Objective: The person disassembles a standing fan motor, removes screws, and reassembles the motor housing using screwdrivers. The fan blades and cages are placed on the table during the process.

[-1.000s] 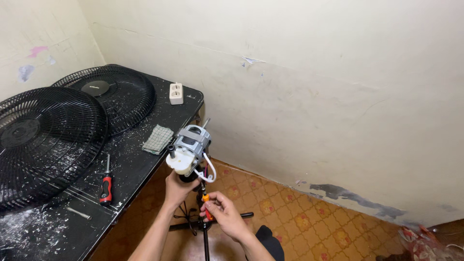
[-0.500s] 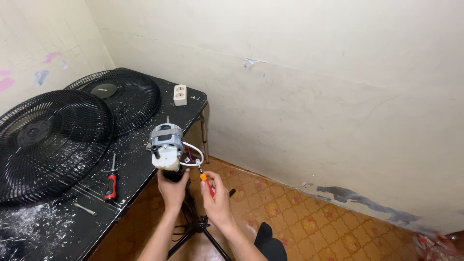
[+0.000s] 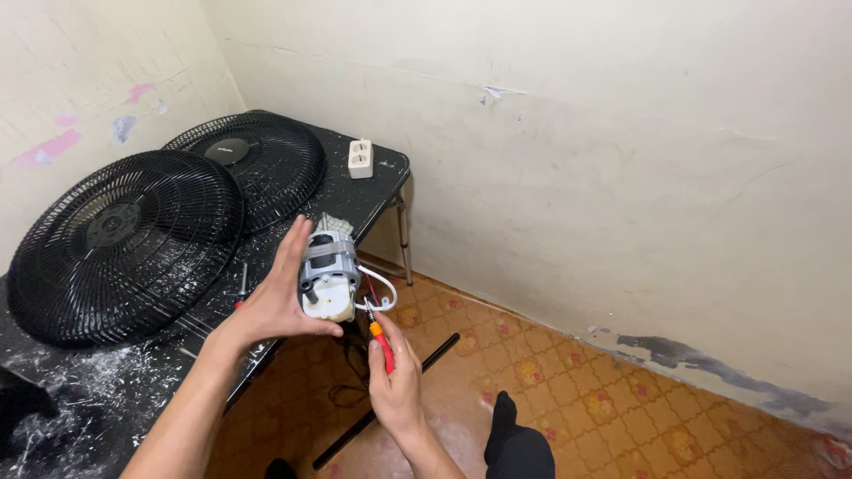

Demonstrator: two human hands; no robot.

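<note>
Left hand [image 3: 275,306]: grasping the fan motor [image 3: 329,275] from its 9 o'clock side.
Right hand [image 3: 397,381]: clenched on a red-handled screwdriver [image 3: 380,341], tip at motor's 5 o'clock.
Motor: above black table [image 3: 115,390] edge.

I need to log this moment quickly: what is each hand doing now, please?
Left hand: closed around the grey and white fan motor, holding it up.
Right hand: closed on the red and orange screwdriver, tip at the motor.

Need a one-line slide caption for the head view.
Left hand grips a fan motor; right hand holds a red screwdriver beside it.
</note>
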